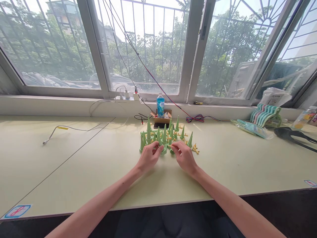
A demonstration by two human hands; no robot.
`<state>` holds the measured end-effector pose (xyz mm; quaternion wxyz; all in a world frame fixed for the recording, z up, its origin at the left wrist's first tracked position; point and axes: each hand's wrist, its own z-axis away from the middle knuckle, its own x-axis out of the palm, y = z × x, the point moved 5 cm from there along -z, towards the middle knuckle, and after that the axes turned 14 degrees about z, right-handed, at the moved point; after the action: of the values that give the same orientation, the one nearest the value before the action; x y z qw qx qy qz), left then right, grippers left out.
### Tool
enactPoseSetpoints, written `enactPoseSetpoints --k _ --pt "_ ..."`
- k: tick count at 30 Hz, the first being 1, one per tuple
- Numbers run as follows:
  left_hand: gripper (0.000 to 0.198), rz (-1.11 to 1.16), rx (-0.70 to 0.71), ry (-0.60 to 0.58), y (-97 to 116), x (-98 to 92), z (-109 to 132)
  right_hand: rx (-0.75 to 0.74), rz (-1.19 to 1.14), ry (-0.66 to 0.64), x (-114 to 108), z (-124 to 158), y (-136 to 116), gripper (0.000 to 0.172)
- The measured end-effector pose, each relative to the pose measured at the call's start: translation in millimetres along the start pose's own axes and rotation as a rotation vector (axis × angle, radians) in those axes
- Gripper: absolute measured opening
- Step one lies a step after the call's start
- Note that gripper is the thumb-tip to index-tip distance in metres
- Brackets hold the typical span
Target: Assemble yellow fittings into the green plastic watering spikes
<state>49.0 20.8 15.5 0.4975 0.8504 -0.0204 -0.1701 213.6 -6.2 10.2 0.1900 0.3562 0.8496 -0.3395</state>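
Observation:
A group of pale green cones [148, 131], many standing upright on flat bases, is gathered on the table in front of me. Closed at the left side of this group, my left hand [149, 156] grips one green cone [159, 141] near its lower part. My right hand [185, 156] pinches a small yellow piece [170, 145] between thumb and fingertips, a short way right of that cone. Loose yellow branched pieces [195, 150] lie to the right of my right hand, beside a tilted green cone [190, 140]. The fingers partly hide both held parts.
Behind the cones, a blue-labelled bottle [160, 105] stands at a small cardboard box [162, 120]. A coiled cable [195, 118] and a white cable [74, 129] lie on the table [99, 178]. Teal hangers [264, 115] and a black strap-like item [297, 135] are at the right.

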Motion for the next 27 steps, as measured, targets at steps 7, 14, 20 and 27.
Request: enactPoseSetpoints --k 7,14,20,27 --pt "0.033 -0.011 -0.002 0.002 -1.6 -0.1 0.0 -0.022 -0.020 -0.033 0.7 0.2 -1.5 0.020" --pt "0.033 -0.054 0.026 -0.019 1.3 1.4 0.2 -0.058 -0.034 -0.092 4.1 1.4 -4.0 0.020" --pt "0.033 -0.090 0.054 -0.042 1.4 2.8 0.6 -0.076 -0.034 -0.110 5.4 2.2 -3.8 0.021" --pt "0.032 -0.127 0.073 -0.053 1.2 3.3 1.6 -0.095 -0.041 -0.116 7.4 3.4 -1.9 0.019"
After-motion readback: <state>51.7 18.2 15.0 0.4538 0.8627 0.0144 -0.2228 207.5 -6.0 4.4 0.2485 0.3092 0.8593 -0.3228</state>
